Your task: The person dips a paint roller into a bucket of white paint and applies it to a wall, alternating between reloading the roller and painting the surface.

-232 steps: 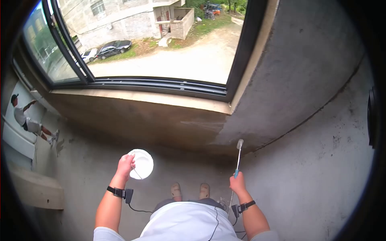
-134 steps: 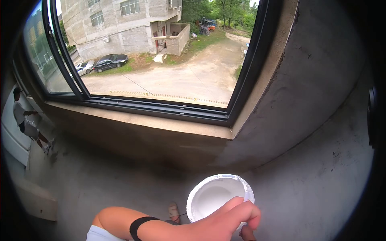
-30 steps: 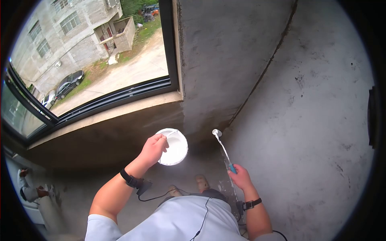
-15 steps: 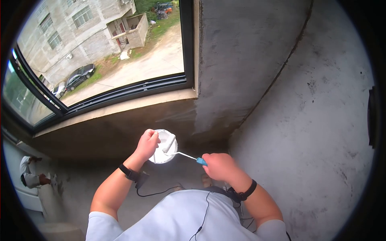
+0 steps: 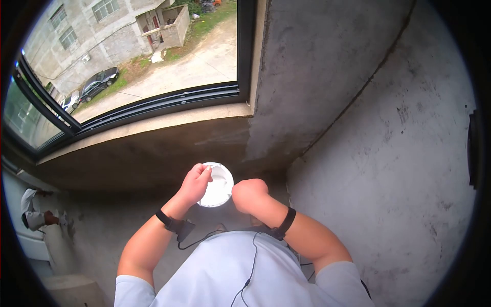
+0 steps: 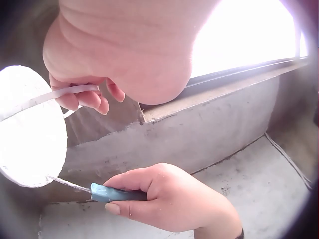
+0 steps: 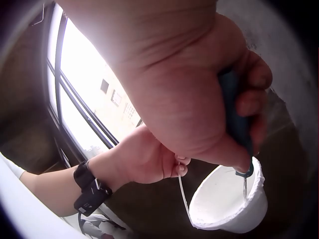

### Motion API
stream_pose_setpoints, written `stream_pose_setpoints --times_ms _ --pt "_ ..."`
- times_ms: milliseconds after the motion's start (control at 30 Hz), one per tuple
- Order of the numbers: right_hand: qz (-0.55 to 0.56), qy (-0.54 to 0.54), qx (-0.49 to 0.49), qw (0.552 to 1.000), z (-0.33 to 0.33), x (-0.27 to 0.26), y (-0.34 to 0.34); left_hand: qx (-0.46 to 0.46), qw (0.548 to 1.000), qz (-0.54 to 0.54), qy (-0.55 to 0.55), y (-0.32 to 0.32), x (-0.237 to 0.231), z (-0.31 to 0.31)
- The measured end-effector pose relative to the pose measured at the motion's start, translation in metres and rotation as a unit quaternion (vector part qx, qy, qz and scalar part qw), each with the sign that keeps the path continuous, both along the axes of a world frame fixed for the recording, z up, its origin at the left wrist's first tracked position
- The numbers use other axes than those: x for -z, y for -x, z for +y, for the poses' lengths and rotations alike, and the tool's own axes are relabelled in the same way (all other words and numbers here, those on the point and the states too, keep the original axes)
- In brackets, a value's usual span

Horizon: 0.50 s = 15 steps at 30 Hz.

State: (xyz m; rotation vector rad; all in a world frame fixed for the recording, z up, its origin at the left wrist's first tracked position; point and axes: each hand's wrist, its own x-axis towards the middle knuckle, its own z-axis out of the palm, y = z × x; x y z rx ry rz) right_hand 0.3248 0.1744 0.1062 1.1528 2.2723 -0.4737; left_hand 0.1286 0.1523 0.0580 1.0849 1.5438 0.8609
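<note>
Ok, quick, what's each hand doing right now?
Left hand: holding the white bucket by its thin strap.
Right hand: gripping the blue handle of a thin rod.

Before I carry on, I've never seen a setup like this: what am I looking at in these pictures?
There is no machine, just a person with two bare hands. The head view looks down from a camera on the head; the other two come from wrist cameras, each watching its hand's work. The left hand holds a white bucket by its bail, so it hangs. The right hand grips a blue handle; its rod runs into the bucket, where its far end can't be made out. Behind are a window frame and bare wall.
</note>
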Motion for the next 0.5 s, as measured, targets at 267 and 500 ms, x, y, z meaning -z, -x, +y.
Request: stream_pose_setpoints --times_ms 267,500 --pt "0.028 0.006 0.021 0.999 0.002 0.021 -0.017 0.055 0.998 -0.018 -0.010 -0.023 -0.002 0.008" --pt "0.105 -0.074 0.041 0.991 -0.006 0.040 -0.028 0.028 0.998 -0.049 0.023 -0.031 -0.003 0.019"
